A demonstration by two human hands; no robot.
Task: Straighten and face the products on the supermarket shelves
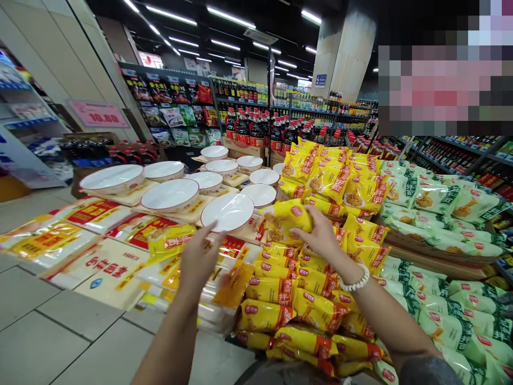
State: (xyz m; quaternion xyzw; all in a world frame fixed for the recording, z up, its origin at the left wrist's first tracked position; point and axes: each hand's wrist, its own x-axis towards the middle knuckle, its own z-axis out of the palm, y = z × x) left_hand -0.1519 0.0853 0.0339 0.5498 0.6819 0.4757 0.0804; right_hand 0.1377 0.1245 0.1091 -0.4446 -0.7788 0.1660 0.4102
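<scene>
While the right hand (318, 232) grasps a yellow packet (280, 222) by its right end, between thumb and fingers, the left hand (200, 262) holds nothing, its fingers loosely curled before the nearest white bowl (227, 212); whether they touch its rim, I cannot tell. The packet is just above the stacked packets (268, 315), close beside the bowl. With the grip at one end only, the free end could sag or swing and knock the bowl, which sits on flat bags (102, 270) that look slippery. The stack might slide too if pressed hard, since its plump, glossy wrappers lean loosely together. A careless left wrist could also nudge the lone packet (170, 241) lying on the bags.
</scene>
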